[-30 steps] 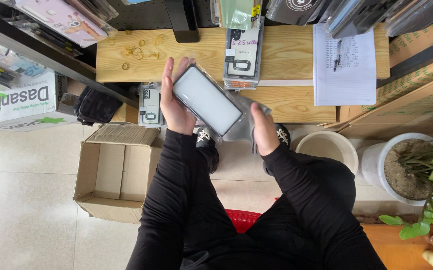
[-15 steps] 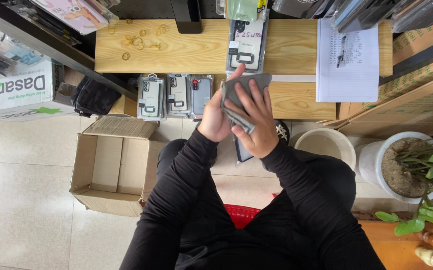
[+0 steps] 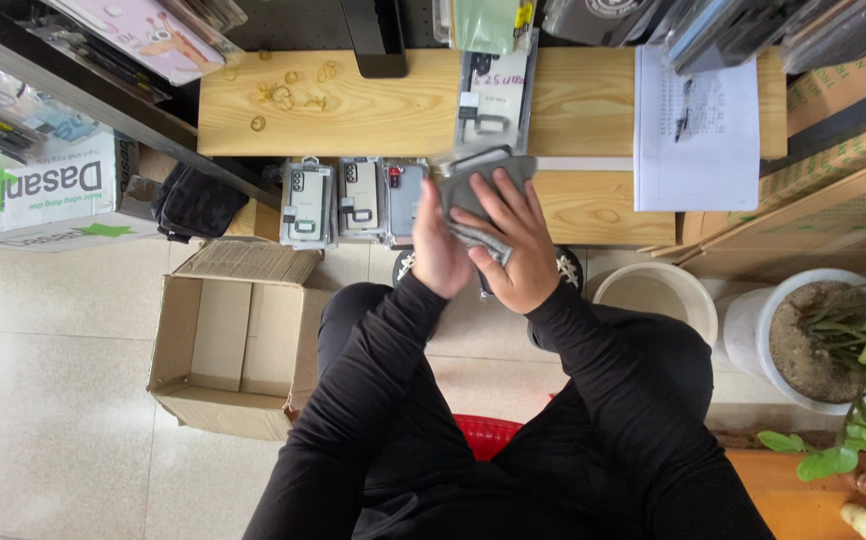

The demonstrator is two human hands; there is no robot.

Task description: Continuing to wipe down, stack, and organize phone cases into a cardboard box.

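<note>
Both hands (image 3: pixel 483 245) on grey cloth (image 3: pixel 473 190)

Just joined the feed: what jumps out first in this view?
Both hands meet at centre frame: the right hand presses a grey cloth over something the left hand grips. Left of them, packaged phone cases line the wooden bench; an open cardboard box sits below.

grey cloth (image 3: pixel 473 195), crumpled, clasped over bench edge

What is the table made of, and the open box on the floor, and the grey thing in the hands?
The table looks like pale wood with visible grain, smooth finish. The open box looks like brown cardboard, matte, with folded flaps. The grey thing looks like soft cloth, since it creases under the right hand, though that is uncertain.
</note>
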